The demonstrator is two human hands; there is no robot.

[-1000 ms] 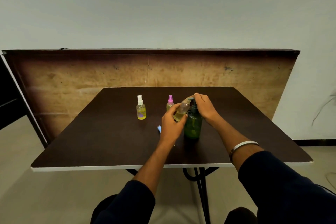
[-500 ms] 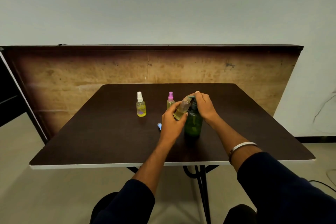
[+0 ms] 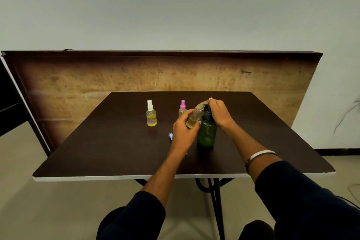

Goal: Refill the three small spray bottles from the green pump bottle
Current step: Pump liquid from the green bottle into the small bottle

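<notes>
Left hand (image 3: 183,132) has its grip curled round an uncapped small spray bottle (image 3: 194,116), tilted up against the spout of the green pump bottle (image 3: 206,132) mid-tabletop (image 3: 97,148). Right hand (image 3: 219,112) sits on the pump head, looks like pressing. White-capped bottle (image 3: 151,114) and pink-capped bottle (image 3: 182,108) stand behind; blue cap (image 3: 170,136) beside the left hand.

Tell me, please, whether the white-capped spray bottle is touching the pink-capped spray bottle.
Apart. The head view shows bare dark table between the white-capped spray bottle and the pink-capped spray bottle; both stand upright.
</notes>
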